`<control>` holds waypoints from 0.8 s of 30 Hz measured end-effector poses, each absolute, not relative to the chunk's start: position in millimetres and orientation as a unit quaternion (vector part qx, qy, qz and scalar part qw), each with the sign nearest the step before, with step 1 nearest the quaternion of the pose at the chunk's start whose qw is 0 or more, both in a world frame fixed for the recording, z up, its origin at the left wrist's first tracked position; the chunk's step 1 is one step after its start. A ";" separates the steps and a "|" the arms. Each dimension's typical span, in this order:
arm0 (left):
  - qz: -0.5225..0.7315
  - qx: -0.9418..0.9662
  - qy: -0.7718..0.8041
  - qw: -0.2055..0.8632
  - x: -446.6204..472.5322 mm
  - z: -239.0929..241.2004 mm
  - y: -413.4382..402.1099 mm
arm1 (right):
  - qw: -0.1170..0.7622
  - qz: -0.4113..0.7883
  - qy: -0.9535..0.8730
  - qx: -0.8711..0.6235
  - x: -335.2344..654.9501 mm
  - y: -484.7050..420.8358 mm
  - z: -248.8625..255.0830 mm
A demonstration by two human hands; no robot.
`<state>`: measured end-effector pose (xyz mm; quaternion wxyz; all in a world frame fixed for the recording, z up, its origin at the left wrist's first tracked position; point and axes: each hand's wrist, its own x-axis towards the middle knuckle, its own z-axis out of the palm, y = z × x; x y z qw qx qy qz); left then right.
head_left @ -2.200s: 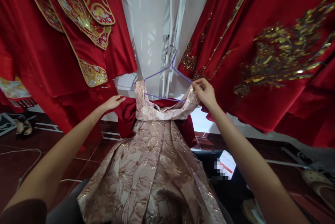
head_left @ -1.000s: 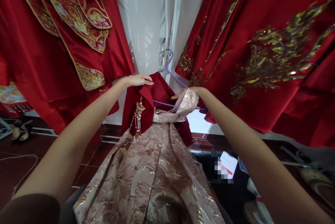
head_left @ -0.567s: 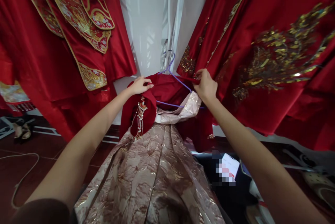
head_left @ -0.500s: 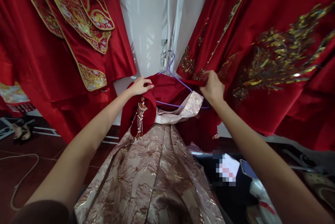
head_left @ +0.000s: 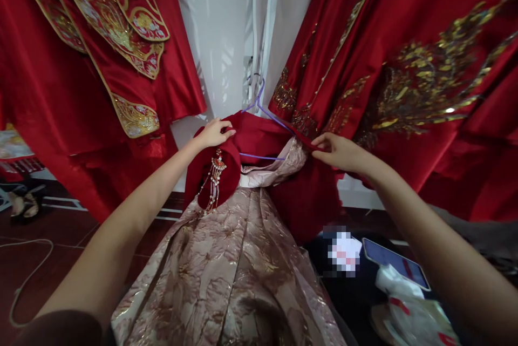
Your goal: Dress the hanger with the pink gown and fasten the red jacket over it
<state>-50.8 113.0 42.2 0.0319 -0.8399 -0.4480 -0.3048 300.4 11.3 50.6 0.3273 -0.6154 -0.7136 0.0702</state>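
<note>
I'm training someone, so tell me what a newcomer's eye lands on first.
First, the shiny pink-gold dress filling the lower middle, with a dark red top about its upper end, held by the left hand and the right hand on either side. Next, the gold sequin pattern on the bright red garment at upper right, and the beaded tassel on the dark red top, left of centre.

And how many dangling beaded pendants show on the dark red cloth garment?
1: the gold-and-red beaded pendant hangs on the dark red cloth garment, below the left hand. Others may be hidden in the folds.
</note>
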 end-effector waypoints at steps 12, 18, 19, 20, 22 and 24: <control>-0.324 -0.784 -0.520 0.101 -30.4 26.3 93.8 | 0.618 0.143 -0.618 -0.464 156.8 49.9 -0.8; -0.365 -0.769 -0.514 0.107 -35.2 21.9 71.8 | 0.604 0.181 -0.653 -0.420 154.1 26.6 -13.2; -0.384 -0.752 -0.521 0.123 -35.1 18.3 63.5 | 0.606 0.167 -0.656 -0.417 161.0 22.7 -15.9; -0.400 -0.735 -0.531 0.135 -34.3 14.3 54.7 | 0.607 0.156 -0.659 -0.416 167.0 19.8 -18.6; -0.418 -0.713 -0.549 0.128 -29.3 6.6 37.9 | 0.614 0.154 -0.651 -0.419 172.9 17.2 -22.4; -0.415 -0.726 -0.544 0.067 -19.4 1.4 25.2 | 0.624 0.180 -0.634 -0.420 168.7 18.2 -23.1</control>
